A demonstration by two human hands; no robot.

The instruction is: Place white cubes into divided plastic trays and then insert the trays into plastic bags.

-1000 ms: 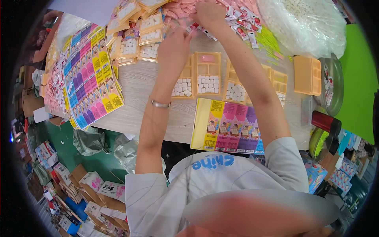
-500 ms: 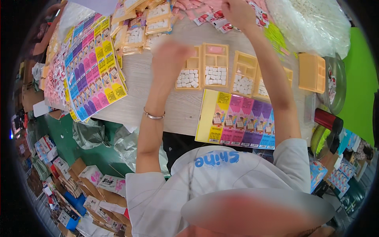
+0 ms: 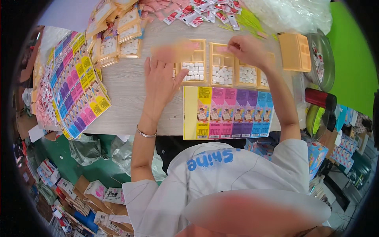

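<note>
Pale wooden table (image 3: pixel 130 98) spread with goods. Near its front edge, a flat printed card sheet in yellow, pink, purple and blue strips (image 3: pixel 227 112). Just behind that sheet, a row of shallow orange plastic trays (image 3: pixel 221 65) holding small white blocks. Left of the sheet, left hand (image 3: pixel 160 81) flat on the wood, fingers spread wide, empty. Above the trays, right hand (image 3: pixel 246 49) pinched narrow, perhaps on a small pink piece, too blurred to confirm.

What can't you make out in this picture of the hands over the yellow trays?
- Head view: left hand fingertips are motion-blurred; any held thing is unreadable.
- Right hand covers part of a yellow tray, fingertips blurred.
- Pink packets are cut off by the top edge.
</note>
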